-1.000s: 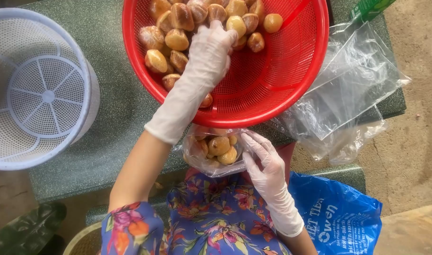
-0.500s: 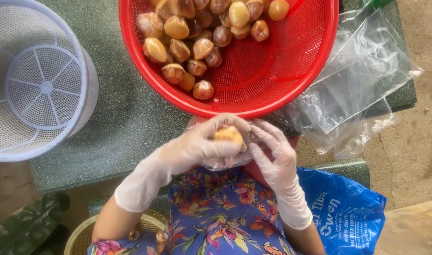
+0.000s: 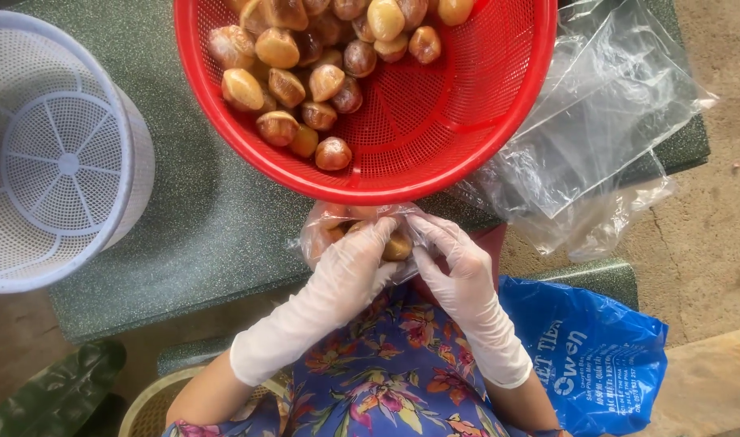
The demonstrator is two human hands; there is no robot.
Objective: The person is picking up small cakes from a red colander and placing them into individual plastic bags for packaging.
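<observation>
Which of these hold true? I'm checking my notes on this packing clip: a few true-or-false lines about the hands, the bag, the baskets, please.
1. Both gloved hands, left hand and right hand, hold the small clear bag of brown fruits. True.
2. The red basket is empty. False: brown fruits lie in it.
3. The white basket holds fruit. False: it looks empty.
4. A blue bag lies beside the right arm. True.

Small clear bag (image 3: 338, 231) centre; clear bags (image 3: 597, 129) right; blue bag (image 3: 597, 364) bottom right.
</observation>
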